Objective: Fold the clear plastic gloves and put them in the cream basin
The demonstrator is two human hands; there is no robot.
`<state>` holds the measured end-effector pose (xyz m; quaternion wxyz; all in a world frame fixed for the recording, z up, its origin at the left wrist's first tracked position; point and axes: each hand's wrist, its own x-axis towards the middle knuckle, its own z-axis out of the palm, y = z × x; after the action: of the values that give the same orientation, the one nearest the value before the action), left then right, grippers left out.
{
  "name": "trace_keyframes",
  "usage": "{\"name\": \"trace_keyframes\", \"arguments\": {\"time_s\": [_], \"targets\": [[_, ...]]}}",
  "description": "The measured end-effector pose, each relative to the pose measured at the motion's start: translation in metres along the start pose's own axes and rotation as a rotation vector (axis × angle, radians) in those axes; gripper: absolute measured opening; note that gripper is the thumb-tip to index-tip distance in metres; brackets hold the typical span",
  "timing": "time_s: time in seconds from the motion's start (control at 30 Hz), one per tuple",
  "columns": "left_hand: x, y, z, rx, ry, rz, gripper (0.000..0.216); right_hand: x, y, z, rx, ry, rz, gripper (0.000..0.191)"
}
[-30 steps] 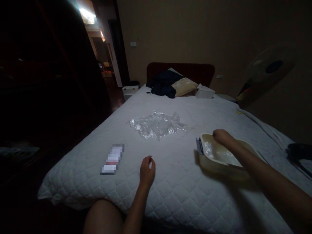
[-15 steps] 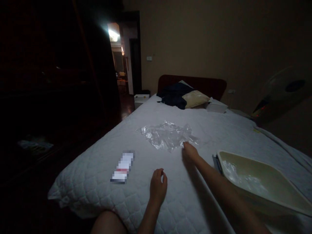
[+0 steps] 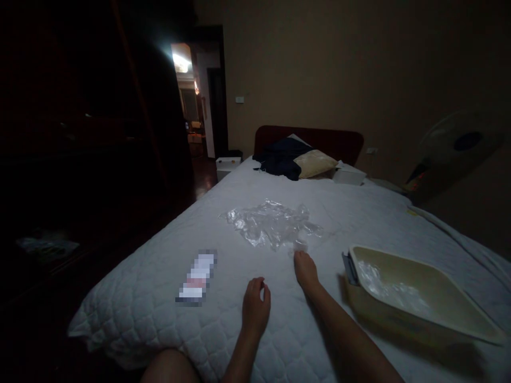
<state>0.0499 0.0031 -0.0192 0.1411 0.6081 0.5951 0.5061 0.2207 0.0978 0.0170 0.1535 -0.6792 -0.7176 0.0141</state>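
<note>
My right hand (image 3: 305, 269) rests on the white quilted bed (image 3: 159, 298), fingers closed. It sits at the near edge of a pile of crumpled clear plastic (image 3: 272, 223), and a thin wisp of that plastic (image 3: 299, 246) lies at its fingertips. My left hand (image 3: 256, 307) lies on the quilt just left of it, thumb and fingers curled together. What they hold, if anything, is hidden. A cream plastic tub (image 3: 447, 282) with more clear plastic inside stands to the right of my right forearm.
A flat packet (image 3: 197, 276) lies on the quilt left of my left hand. At the headboard are dark clothing (image 3: 279, 157), a pillow (image 3: 314, 162) and a white box (image 3: 349, 175). A fan (image 3: 455, 150) stands at the right. The left of the room is dark, with a lit doorway (image 3: 184, 96).
My right hand left the tub, reached to the plastic pile's edge, then drew back toward me with a wisp of plastic trailing. The left hand stayed put. The view shifted right.
</note>
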Motion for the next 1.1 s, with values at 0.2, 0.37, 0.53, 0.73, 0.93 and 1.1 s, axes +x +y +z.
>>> {"name": "trace_keyframes", "arguments": {"time_s": [0.2,0.37,0.53,0.73,0.93,1.1], "targets": [[-0.001,-0.002,0.0,-0.036,-0.005,-0.019,0.02,-0.004,0.005,-0.019,0.274,-0.079,-0.049,0.018],[-0.003,0.005,-0.002,-0.071,-0.001,-0.004,0.021,-0.024,0.005,-0.055,1.137,-0.296,-0.094,0.024],[-0.003,0.015,-0.008,-0.067,-0.044,0.001,0.029,-0.052,0.004,-0.088,1.678,-0.406,0.076,0.016],[0.0,0.003,-0.009,-0.295,-0.148,-0.067,0.045,-0.065,0.003,-0.06,1.882,-0.356,0.186,0.009],[0.003,0.002,-0.004,-0.139,-0.204,-0.077,0.043,-0.077,0.007,-0.008,2.047,-0.361,0.396,0.002],[0.02,0.018,0.007,-0.272,-0.175,-0.227,0.04,-0.074,0.018,-0.002,2.119,-0.303,0.449,0.005]]}}
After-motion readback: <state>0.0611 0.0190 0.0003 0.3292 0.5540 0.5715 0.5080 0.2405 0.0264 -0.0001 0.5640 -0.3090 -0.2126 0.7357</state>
